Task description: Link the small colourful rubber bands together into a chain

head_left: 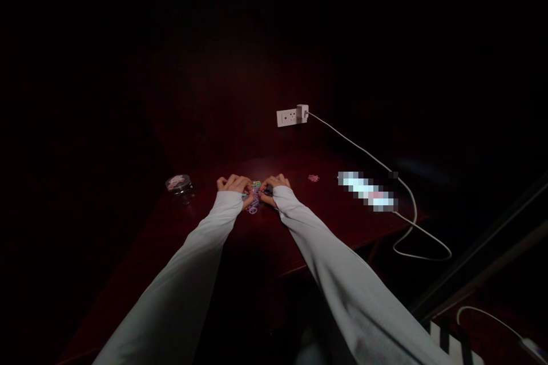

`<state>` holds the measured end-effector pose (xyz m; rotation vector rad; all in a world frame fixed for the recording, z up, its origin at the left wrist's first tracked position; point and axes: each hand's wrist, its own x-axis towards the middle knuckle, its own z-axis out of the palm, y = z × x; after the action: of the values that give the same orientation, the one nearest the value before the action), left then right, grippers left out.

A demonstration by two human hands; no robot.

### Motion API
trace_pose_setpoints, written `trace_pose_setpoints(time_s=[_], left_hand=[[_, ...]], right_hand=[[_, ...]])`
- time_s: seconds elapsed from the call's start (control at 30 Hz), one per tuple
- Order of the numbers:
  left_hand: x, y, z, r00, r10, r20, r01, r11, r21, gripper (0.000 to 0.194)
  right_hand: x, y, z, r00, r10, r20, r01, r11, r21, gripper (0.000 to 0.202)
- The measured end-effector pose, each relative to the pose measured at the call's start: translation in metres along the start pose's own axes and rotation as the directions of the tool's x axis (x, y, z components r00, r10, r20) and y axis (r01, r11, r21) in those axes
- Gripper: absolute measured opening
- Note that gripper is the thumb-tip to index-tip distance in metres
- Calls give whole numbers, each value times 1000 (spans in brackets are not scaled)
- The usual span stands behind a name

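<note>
A small heap of thin, many-coloured loops, like elastic hair bands (253, 209), lies on the dark red table between my two hands. My left hand (236, 185) is curled at the heap's left side, its thumb and fingertips closed together at the edge. From the other side my right hand (274, 187) reaches in, fingers bent down and pinched in the same way. Whatever is between the fingertips of either hand is too small and dark to make out. Purple loops show at the near side of the heap, green and yellow ones at the far side.
A see-through round jar (180, 185) with pink pieces at its top stands left. A small pink pile (314, 178) lies right of my hands. Farther right is a lit, blurred-out device (366, 191), its white cable (363, 150) running to a charger (302, 111) in the wall socket (286, 118).
</note>
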<state>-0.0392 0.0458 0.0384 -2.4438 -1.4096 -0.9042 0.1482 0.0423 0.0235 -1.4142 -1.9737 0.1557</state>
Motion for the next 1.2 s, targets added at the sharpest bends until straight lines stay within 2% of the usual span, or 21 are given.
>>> trace_pose_setpoints(time_s=[0.13,0.27,0.53,0.73,0.87,0.93,1.0,1.07,1.13,1.2], left_hand=[[0,-3,0,1000,9,-21,-9,1000,-13,4],[1,-5,3,1000,-3,-22,2,1000,-17,4],[0,-7,4,1000,26,-16,-26,999,-20,2],[1,-3,-1,1000,22,3,-22,1000,-13,5],[-2,-3,-2,1000,18,3,-18,1000,-22,6],[-3,-5,-2,1000,1,-6,-1,1000,-30,7],[-4,-8,-2,1000,-23,-11,22,999,-35,6],[-5,-11,-3,999,-42,-5,41,998,-41,4],[-5,-13,-4,999,-52,6,53,997,-51,5],[-6,-14,-5,998,-63,11,63,996,-58,6]], right_hand=[[3,4,4,998,61,12,-61,998,27,26],[5,7,9,997,80,10,-80,996,28,24],[5,12,10,999,33,3,-33,999,42,18],[6,14,14,998,45,-40,-45,999,21,27],[5,17,5,998,27,-56,-27,1000,-3,27],[3,26,-8,992,56,-114,-59,998,-23,28],[0,40,-24,955,175,-242,-192,980,-50,29],[-5,57,-43,880,305,-364,-350,935,-63,28],[-11,74,-60,816,400,-417,-471,879,-77,27],[-17,87,-74,773,465,-431,-552,828,-99,27]])
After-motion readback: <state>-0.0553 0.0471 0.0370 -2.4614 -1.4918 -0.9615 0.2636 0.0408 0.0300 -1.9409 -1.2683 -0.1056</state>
